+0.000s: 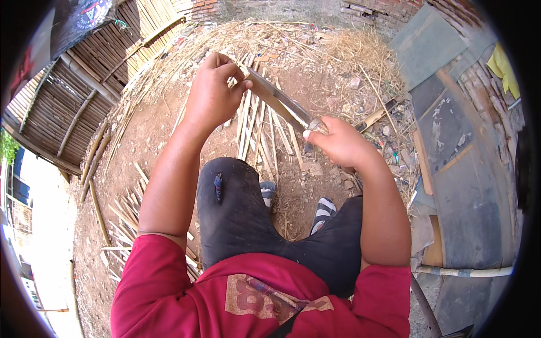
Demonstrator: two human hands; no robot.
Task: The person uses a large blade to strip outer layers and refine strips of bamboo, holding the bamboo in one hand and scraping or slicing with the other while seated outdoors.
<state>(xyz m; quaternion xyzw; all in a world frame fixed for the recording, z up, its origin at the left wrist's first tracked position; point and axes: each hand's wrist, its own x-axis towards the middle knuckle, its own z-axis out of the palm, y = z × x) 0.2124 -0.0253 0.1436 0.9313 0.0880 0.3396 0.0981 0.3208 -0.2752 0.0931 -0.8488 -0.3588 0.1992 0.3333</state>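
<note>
My right hand (341, 143) is wrapped round the handle end of a long knife (284, 101), whose blade slants up and left across the view. Along the blade's near side runs a flat tan bamboo strip (276, 107), close against the metal. At the strip's far end my left hand (217, 93) is closed, thumb and forefinger pinching it near the blade tip. Under the knife, several split bamboo strips (253, 127) lie fanned out on the dirt beyond my feet. The knife's handle is mostly hidden by my right fingers.
More split bamboo (124, 219) is heaped beside my left leg. A bamboo slat wall (73, 107) stands at the left, a brick wall (282, 11) at the back. Dry straw (363, 50) lies at the far right; dark sheets (465, 186) line the right side.
</note>
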